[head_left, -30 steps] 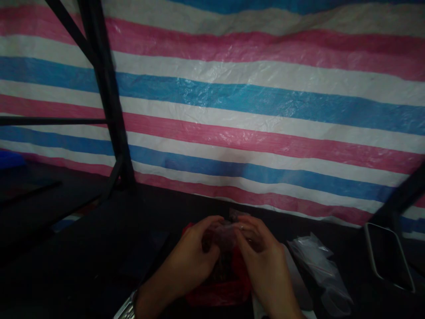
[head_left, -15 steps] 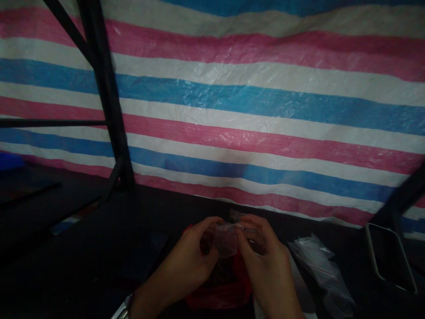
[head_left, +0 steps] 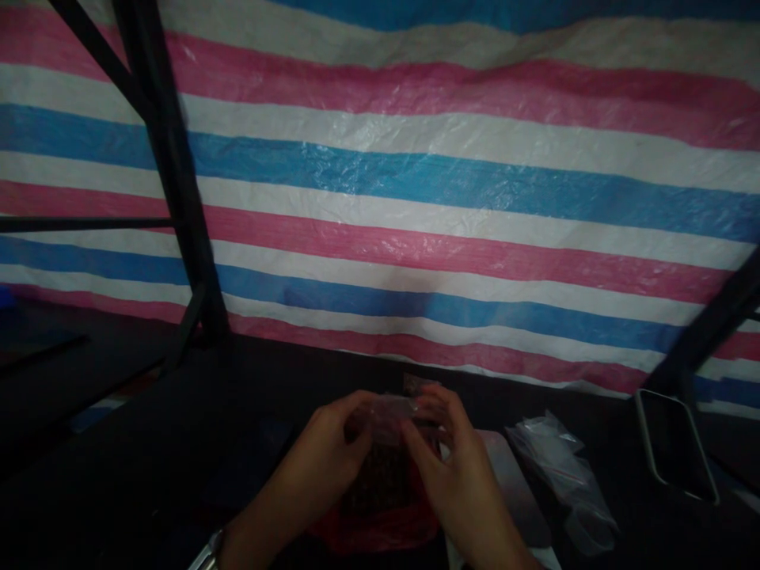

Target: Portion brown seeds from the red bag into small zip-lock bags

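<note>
Between my two hands is a small clear plastic bag (head_left: 389, 417), pinched at its sides. My left hand (head_left: 326, 451) grips its left side with thumb and fingers, a metal watch on the wrist. My right hand (head_left: 454, 459) grips the right side, fingers bent. Just below the bag, a red bag or container (head_left: 368, 538) holds dark, grainy contents, too dim to name. A small clear packet (head_left: 419, 384) with something dark shows behind my right fingertips.
Right of my hand lie a grey rounded flat object (head_left: 514, 483) and a pile of clear plastic bags (head_left: 558, 459). A phone (head_left: 677, 447) rests farther right. Behind the dark table (head_left: 267, 364) hangs a striped plastic sheet (head_left: 445, 182). A black metal post (head_left: 178, 182) rises at left.
The view has shifted slightly to the right. My hands still hold the clear bag, which now sits a little higher over the red bag or container, showing more of the dark contents.
</note>
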Demonstrator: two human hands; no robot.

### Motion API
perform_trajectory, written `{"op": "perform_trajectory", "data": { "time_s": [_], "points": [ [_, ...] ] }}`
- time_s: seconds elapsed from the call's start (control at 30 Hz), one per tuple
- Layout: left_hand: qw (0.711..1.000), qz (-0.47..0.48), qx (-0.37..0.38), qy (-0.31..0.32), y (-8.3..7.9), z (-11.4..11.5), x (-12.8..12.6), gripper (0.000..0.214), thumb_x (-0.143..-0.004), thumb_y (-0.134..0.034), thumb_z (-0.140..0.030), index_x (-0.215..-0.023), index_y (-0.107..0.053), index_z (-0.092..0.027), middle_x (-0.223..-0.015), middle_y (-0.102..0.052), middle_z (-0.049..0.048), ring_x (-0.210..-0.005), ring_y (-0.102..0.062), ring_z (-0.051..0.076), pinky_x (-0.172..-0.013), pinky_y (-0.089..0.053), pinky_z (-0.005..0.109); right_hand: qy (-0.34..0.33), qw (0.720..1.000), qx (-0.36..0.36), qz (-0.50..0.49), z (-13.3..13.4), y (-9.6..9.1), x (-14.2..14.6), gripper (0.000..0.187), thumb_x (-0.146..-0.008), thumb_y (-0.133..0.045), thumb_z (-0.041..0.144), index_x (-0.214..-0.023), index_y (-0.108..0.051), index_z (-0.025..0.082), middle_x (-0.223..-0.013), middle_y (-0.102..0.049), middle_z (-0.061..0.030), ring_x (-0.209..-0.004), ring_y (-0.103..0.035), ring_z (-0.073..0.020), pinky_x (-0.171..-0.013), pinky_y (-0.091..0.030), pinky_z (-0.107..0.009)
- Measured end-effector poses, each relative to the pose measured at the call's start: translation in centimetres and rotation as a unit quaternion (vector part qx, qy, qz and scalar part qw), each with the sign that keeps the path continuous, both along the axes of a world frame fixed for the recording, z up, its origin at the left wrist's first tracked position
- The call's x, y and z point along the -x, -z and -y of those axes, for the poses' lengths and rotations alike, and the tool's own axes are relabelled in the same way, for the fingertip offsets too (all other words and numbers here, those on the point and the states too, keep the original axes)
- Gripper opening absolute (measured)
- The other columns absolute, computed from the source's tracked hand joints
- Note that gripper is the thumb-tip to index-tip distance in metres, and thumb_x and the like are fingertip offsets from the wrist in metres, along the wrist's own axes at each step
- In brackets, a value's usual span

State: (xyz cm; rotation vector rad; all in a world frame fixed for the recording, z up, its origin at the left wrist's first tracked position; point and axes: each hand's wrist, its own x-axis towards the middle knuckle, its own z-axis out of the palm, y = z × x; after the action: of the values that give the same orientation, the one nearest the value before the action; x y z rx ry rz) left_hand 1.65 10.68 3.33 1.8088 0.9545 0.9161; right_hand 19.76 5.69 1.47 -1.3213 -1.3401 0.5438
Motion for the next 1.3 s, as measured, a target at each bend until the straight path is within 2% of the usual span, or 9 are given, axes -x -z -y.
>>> {"op": "perform_trajectory", "data": {
  "time_s": [0.1, 0.2, 0.27, 0.33, 0.43, 0.63, 0.93, 1.17, 1.3],
  "points": [
    [1.0, -0.004, 0.004, -0.024, 0.3, -0.1, -0.1, 0.031, -0.09, -0.056, -0.023, -0.116, -0.072, -0.021, -0.111, -0.083, 0.0063, -0.099, -0.078, 0.024, -0.096, -0.058, 0.036, -0.007, 0.969, 0.082, 0.232, 0.7, 0.5, -2.0, 0.048, -0.076, -0.077, 0.016, -0.123, -0.072, 0.024, -0.129, -0.074, -0.014, -0.124, -0.068, -0.0396, -0.109, -0.052, -0.061],
    [1.0, -0.006, 0.01, -0.013, 0.5, 0.1, -0.6, 0.026, -0.092, -0.054, -0.026, -0.111, -0.072, -0.022, -0.106, -0.083, 0.0059, -0.098, -0.079, 0.024, -0.091, -0.058, 0.034, 0.012, 0.924, 0.157, 0.349, 1.0, 0.6, -3.4, 0.05, -0.073, -0.075, 0.003, -0.12, -0.075, 0.019, -0.129, -0.075, -0.018, -0.126, -0.067, -0.0435, -0.108, -0.051, -0.059],
    [1.0, -0.001, 0.012, -0.006, 0.5, 0.3, -1.1, 0.024, -0.093, -0.053, -0.028, -0.108, -0.071, -0.023, -0.104, -0.083, 0.0053, -0.098, -0.079, 0.023, -0.088, -0.058, 0.032, 0.001, 0.923, 0.177, 0.341, 0.9, 0.3, -3.5, 0.043, -0.081, -0.065, 0.0, -0.117, -0.076, 0.022, -0.121, -0.079, -0.0136, -0.116, -0.074, -0.0364, -0.1, -0.056, -0.048],
    [1.0, 0.0, 0.016, -0.016, 0.4, 0.2, -1.4, 0.023, -0.091, -0.052, -0.027, -0.105, -0.07, -0.024, -0.1, -0.083, 0.0048, -0.096, -0.079, 0.023, -0.086, -0.058, 0.032, -0.023, 0.94, 0.176, 0.293, 0.7, -0.2, -3.2, 0.041, -0.088, -0.058, 0.001, -0.115, -0.075, 0.026, -0.111, -0.082, -0.0076, -0.102, -0.078, -0.0284, -0.086, -0.057, -0.037],
    [0.999, -0.002, 0.02, -0.047, 0.3, -0.1, -1.7, 0.025, -0.088, -0.052, -0.028, -0.106, -0.068, -0.023, -0.097, -0.082, 0.0057, -0.095, -0.079, 0.024, -0.086, -0.057, 0.033, -0.023, 0.962, 0.161, 0.219, 0.5, -1.3, -3.0, 0.035, -0.095, -0.056, 0.006, -0.118, -0.074, 0.025, -0.102, -0.083, -0.0055, -0.088, -0.079, -0.023, -0.073, -0.055, -0.029],
    [0.996, 0.002, 0.025, -0.088, 0.4, -0.5, -2.3, 0.044, -0.089, -0.05, -0.036, -0.128, -0.059, -0.019, -0.098, -0.081, 0.0068, -0.095, -0.078, 0.025, -0.087, -0.056, 0.036, -0.015, 0.972, 0.141, 0.189, 0.4, -2.5, -3.2, 0.03, -0.101, -0.051, 0.011, -0.111, -0.077, 0.021, -0.1, -0.084, -0.0068, -0.081, -0.078, -0.0225, -0.071, -0.053, -0.029],
    [0.996, 0.0, 0.004, -0.093, 0.7, -1.4, -1.8, 0.039, -0.09, -0.049, -0.036, -0.124, -0.062, -0.022, -0.1, -0.082, 0.0069, -0.1, -0.078, 0.026, -0.094, -0.054, 0.039, 0.01, 0.972, 0.051, 0.228, 0.6, -2.3, -3.1, 0.028, -0.098, -0.058, 0.01, -0.11, -0.079, 0.024, -0.103, -0.079, -0.0041, -0.086, -0.074, -0.0205, -0.077, -0.054, -0.029],
    [0.996, 0.014, 0.01, -0.09, 0.7, -1.2, -1.7, 0.041, -0.09, -0.051, -0.039, -0.124, -0.06, -0.019, -0.096, -0.081, 0.0073, -0.093, -0.078, 0.027, -0.088, -0.057, 0.04, -0.021, 0.966, 0.009, 0.259, 0.7, -1.6, -2.2, 0.044, -0.092, -0.056, -0.003, -0.116, -0.077, 0.028, -0.107, -0.077, -0.0029, -0.089, -0.074, -0.0198, -0.078, -0.056, -0.028],
    [0.995, 0.032, 0.01, -0.091, 0.4, -1.1, -1.7, 0.037, -0.09, -0.053, -0.039, -0.121, -0.06, -0.021, -0.094, -0.08, 0.0057, -0.093, -0.078, 0.026, -0.088, -0.056, 0.038, -0.023, 0.969, -0.021, 0.245, 0.7, -1.4, -1.8, 0.045, -0.092, -0.056, -0.003, -0.115, -0.078, 0.029, -0.105, -0.076, -0.002, -0.09, -0.074, -0.0197, -0.08, -0.058, -0.028]
  ]
}}
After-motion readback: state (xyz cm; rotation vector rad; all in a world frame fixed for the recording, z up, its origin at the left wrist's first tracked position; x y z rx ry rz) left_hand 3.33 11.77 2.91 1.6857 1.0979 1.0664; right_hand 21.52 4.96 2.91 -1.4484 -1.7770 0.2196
